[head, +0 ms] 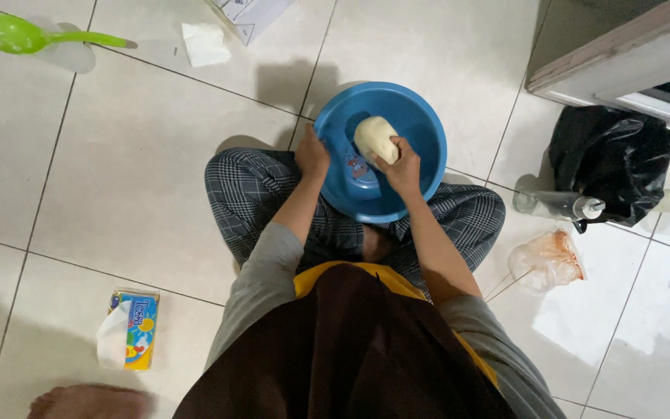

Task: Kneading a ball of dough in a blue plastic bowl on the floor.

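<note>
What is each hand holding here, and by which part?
The left hand grips the blue basin at its near-left rim. The right hand presses on the pale dough lump, at its near-right side.

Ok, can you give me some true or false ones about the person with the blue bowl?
1. The right hand presses a pale lump of dough. True.
2. The bowl is red. False: it is blue.
3. The left hand grips the bowl's rim. True.
4. The green ladle lies inside the bowl. False: it lies on the floor, far off.
5. A tissue pack lies on the floor. True.
</note>
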